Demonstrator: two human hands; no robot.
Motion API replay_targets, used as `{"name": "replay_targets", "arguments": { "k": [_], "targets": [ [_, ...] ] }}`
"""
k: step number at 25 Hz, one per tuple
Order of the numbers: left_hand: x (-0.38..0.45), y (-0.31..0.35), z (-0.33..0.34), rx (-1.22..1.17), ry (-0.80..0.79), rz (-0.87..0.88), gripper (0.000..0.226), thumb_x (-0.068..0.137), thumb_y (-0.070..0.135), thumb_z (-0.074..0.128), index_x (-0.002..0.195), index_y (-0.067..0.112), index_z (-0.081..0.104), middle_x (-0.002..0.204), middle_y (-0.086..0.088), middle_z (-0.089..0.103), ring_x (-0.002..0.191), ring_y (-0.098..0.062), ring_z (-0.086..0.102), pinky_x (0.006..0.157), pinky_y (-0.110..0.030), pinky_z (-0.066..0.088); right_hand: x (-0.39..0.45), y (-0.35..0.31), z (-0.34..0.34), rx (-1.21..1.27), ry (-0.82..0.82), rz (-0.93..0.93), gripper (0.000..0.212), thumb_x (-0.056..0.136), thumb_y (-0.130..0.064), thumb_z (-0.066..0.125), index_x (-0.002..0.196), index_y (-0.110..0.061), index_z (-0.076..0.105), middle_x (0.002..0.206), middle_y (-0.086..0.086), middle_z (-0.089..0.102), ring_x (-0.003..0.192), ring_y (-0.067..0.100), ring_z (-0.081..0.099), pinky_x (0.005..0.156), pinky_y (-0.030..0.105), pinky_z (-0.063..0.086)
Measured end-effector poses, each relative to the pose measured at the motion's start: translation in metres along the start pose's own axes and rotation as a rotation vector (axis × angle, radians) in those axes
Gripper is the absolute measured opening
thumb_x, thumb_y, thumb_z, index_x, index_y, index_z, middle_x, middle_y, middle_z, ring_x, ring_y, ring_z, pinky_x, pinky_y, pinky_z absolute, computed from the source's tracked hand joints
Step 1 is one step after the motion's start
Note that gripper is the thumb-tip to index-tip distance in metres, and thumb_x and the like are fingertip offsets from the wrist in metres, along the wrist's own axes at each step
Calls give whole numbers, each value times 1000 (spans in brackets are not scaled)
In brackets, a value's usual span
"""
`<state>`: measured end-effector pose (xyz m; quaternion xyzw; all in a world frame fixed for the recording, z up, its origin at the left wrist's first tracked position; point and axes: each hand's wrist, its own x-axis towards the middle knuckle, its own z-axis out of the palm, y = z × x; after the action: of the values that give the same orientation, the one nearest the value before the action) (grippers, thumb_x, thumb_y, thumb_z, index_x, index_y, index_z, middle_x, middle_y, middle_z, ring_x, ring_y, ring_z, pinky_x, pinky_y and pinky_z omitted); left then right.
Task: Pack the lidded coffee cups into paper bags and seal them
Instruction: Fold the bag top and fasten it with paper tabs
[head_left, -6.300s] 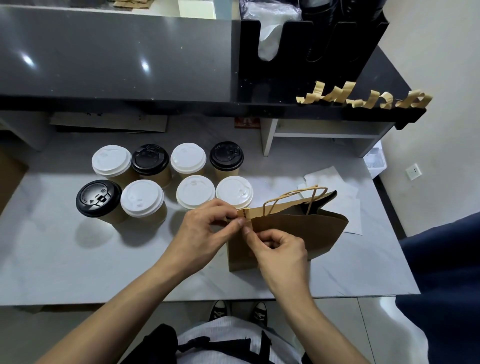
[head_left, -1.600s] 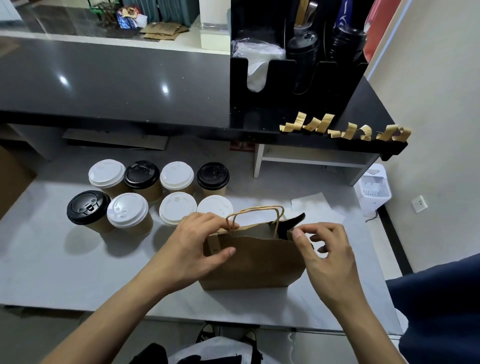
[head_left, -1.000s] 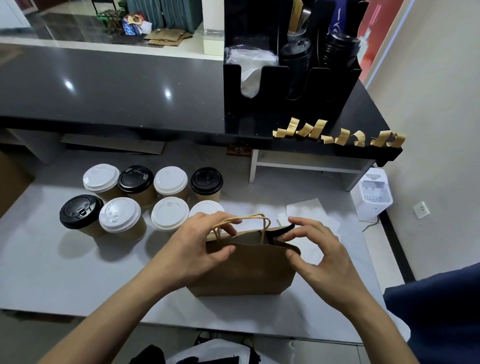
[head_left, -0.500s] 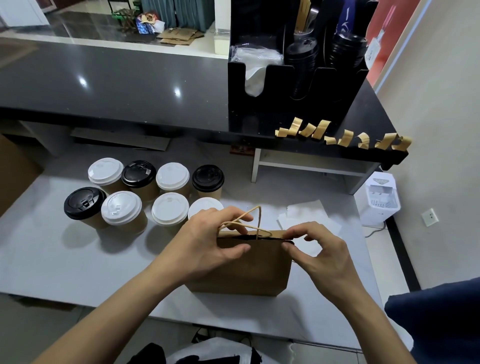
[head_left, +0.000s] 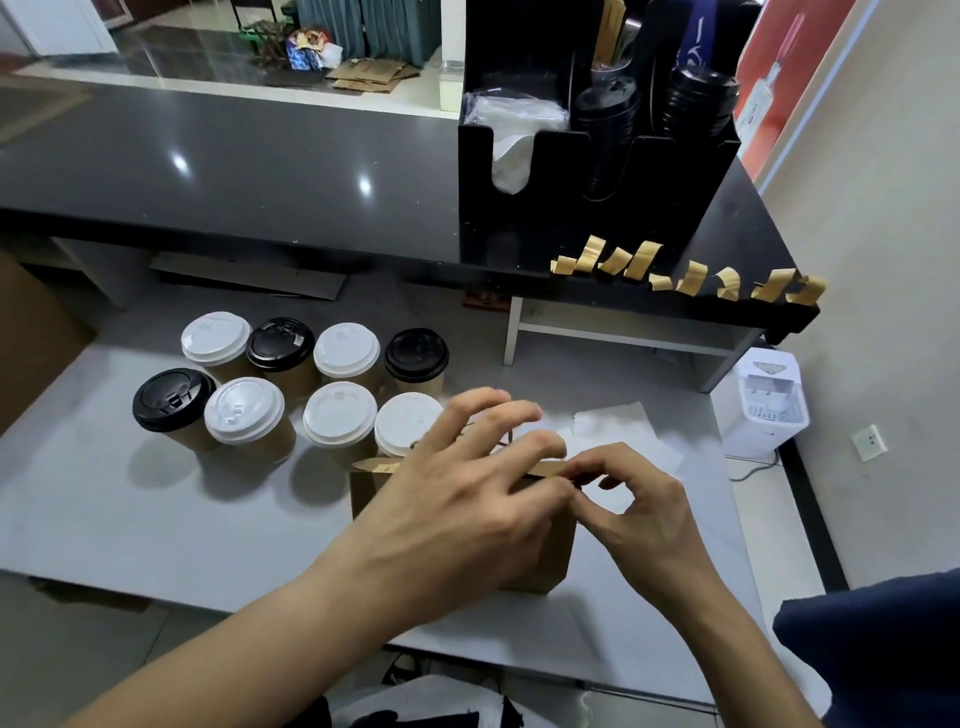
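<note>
A brown paper bag (head_left: 558, 551) stands upright on the grey table (head_left: 156, 519), its top edges pressed together. My left hand (head_left: 457, 499) lies across the bag's top with fingers spread and straight, hiding most of its front and handles. My right hand (head_left: 639, 514) pinches the right end of the bag's top edge between thumb and forefinger. Several lidded coffee cups (head_left: 343, 415) stand in two rows left of the bag, some with white lids, three with black lids (head_left: 174, 400).
Pre-cut strips of brown tape (head_left: 691, 278) hang along the edge of the dark counter. A black organiser (head_left: 519, 223) with lids and napkins stands behind them. White paper sheets (head_left: 623, 431) lie behind the bag. A cardboard box (head_left: 31, 332) sits at far left.
The bag was stood up and its mouth squeezed flat. My left hand let go of the handles and now lies flat over the top; my right hand closed into a pinch at the bag's right end.
</note>
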<state>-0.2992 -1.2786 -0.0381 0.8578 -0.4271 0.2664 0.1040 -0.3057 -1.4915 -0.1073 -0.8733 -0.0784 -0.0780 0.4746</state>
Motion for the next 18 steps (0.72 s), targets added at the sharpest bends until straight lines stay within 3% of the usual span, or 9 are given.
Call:
{"name": "replay_targets", "arguments": {
  "k": [4,8,12,18],
  "targets": [
    [0,-20,22,158,-247,-41,29,81,46,69,98,23,75,124,-4,65,129,-33,53,120,-52,24,0,2,0,9,-22,-11,26,84,-7,80,93,-31,73,94,-14,70,96,15,66,78,28,49],
    [10,-31,24,220,-402,-103,33,76,61,72,85,30,76,148,-10,51,149,-42,27,123,-63,8,0,2,-2,6,-14,-20,29,84,-7,81,98,-32,75,98,-19,68,97,12,65,79,20,51],
    [7,-34,33,224,-376,-95,26,78,55,73,72,30,74,152,-10,50,152,-43,20,122,-65,7,0,3,0,14,-12,-24,29,84,-6,81,96,-32,75,97,-17,68,96,14,66,79,24,52],
    [-9,-36,41,183,-322,-144,22,84,54,73,80,33,74,146,-5,55,150,-40,26,121,-65,15,8,-3,-5,22,-72,-11,24,84,-13,81,93,-34,74,95,-13,69,94,17,65,77,28,50]
  ]
}}
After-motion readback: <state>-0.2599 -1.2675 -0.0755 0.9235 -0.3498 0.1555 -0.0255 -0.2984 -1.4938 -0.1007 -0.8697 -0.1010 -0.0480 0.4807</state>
